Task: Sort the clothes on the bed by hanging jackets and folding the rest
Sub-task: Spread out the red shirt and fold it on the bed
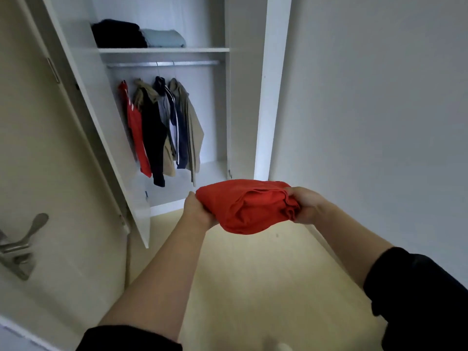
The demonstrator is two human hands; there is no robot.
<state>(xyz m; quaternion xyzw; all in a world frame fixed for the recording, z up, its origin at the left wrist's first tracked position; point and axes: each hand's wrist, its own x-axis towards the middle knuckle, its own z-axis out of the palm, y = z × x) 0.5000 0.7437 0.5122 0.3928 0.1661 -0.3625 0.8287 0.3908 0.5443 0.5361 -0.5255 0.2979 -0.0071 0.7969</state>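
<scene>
Red garment (248, 206), folded into a thick, creased bundle, is held in mid-air near the open wardrobe (243, 110). Its left end is clamped in the grip of the left hand (198, 211), its right end in that of the right hand (307, 205). Jackets (162, 127) are hung farther back.

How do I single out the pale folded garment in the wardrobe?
Start at the open white wardrobe; above its hanging rail runs a white shelf. Two folded piles sit on it side by side. The pale blue-grey folded garment is the right one, lighter and lower than the black folded pile beside it.
</scene>
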